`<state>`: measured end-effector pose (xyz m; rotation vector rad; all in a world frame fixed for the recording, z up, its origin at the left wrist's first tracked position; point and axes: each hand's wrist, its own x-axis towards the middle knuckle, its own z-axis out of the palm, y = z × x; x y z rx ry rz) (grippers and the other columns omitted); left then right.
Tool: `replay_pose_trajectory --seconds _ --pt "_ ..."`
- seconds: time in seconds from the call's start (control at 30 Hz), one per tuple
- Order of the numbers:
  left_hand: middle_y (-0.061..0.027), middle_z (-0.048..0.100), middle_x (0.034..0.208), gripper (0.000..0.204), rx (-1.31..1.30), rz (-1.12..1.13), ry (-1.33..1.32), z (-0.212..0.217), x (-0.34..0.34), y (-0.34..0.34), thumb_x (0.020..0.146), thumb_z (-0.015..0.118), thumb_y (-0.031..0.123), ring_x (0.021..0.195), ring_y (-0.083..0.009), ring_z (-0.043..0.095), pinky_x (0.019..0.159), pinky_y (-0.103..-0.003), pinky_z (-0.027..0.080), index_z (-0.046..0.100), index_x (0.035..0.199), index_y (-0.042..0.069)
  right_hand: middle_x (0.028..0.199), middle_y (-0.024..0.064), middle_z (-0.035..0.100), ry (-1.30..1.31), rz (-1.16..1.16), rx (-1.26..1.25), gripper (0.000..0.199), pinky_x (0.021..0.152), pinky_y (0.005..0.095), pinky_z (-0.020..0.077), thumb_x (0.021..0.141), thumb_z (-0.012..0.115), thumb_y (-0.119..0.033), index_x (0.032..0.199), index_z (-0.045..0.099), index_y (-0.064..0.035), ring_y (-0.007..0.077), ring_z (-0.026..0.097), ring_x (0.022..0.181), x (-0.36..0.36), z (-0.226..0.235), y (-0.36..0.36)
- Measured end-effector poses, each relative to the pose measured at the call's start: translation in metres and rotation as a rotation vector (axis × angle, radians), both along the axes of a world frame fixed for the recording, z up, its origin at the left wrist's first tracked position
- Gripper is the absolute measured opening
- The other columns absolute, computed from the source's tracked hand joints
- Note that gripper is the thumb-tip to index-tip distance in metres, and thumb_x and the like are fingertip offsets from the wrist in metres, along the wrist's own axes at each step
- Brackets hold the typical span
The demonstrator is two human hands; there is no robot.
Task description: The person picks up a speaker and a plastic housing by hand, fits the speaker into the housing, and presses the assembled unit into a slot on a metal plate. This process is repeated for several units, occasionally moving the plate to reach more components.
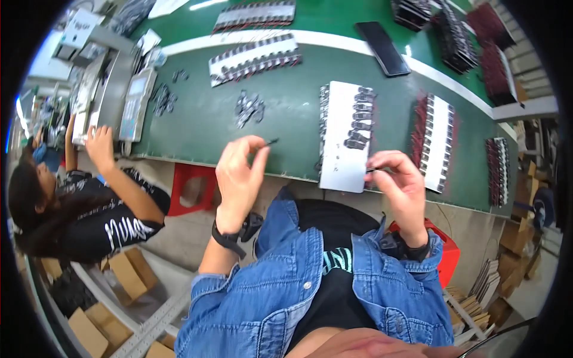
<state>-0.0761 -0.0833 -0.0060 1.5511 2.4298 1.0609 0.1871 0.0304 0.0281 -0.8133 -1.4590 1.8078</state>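
Note:
My left hand (240, 174) is over the front edge of the green table, thumb and forefinger pinched on a small black part (272, 142). At the right edge of a white board (343, 164), my right hand (401, 190) is closed in a pinch on a small dark piece (371, 170), mostly hidden by the fingers. Small black parts (363, 113) sit in a row along that board's right side, with more along its left edge. Beyond my left hand lies a loose pile of black parts (249, 109).
Similar loaded boards lie at the back (253, 58) and right (439, 143). A black phone (384, 49) rests beyond the white board. At left, a co-worker's hand (100, 146) is by a machine with a keypad panel (137, 98). Red stools (191, 188) stand below the table.

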Motion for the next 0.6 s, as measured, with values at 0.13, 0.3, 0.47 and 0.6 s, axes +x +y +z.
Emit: replay_pose_trajectory --seconds 0.13,0.3,0.47,0.6 --pt "-0.0063 0.07 0.083 0.009 0.033 -0.272 -0.413 0.02 0.055 0.02 0.086 0.07 0.005 0.071 -0.0167 0.068 0.061 -0.028 0.052 0.066 0.094 0.004 0.109 0.0119 0.065 0.147 -0.009 0.006 0.01 0.091 0.0334 0.0527 0.094 0.058 0.003 0.103 0.06 0.0002 0.0194 0.064 0.1 -0.019 0.008 -0.006" --pt "-0.0076 0.072 0.089 0.01 -0.083 -0.444 -0.754 0.028 0.069 0.032 0.089 0.068 0.002 0.082 -0.0129 0.069 0.072 -0.027 0.056 0.068 0.099 -0.001 0.11 0.0123 0.065 0.134 0.074 -0.094 0.009 0.093 0.0342 0.0517 0.094 0.06 0.001 0.103 0.059 0.0011 0.0192 0.064 0.101 -0.015 0.003 0.0" --pt "-0.0066 0.072 0.092 0.015 -0.102 -0.42 -1.508 0.012 0.063 0.038 0.091 0.068 0.004 0.077 -0.0104 0.067 0.07 -0.024 0.055 0.067 0.106 0.001 0.109 0.0122 0.065 0.116 0.159 -0.127 0.011 0.093 0.0338 0.0512 0.093 0.061 0.002 0.104 0.06 0.0015 0.0184 0.064 0.099 -0.008 0.007 0.006" --pt "-0.0094 0.071 0.099 0.023 -0.224 -0.486 -1.598 0.004 0.055 0.042 0.09 0.069 0.002 0.081 -0.0108 0.067 0.075 -0.023 0.055 0.066 0.113 0.0 0.107 0.0102 0.066 0.152 0.135 -0.05 0.014 0.09 0.0311 0.0514 0.093 0.062 0.002 0.107 0.061 0.0009 0.0169 0.064 0.097 -0.011 -0.003 0.003"
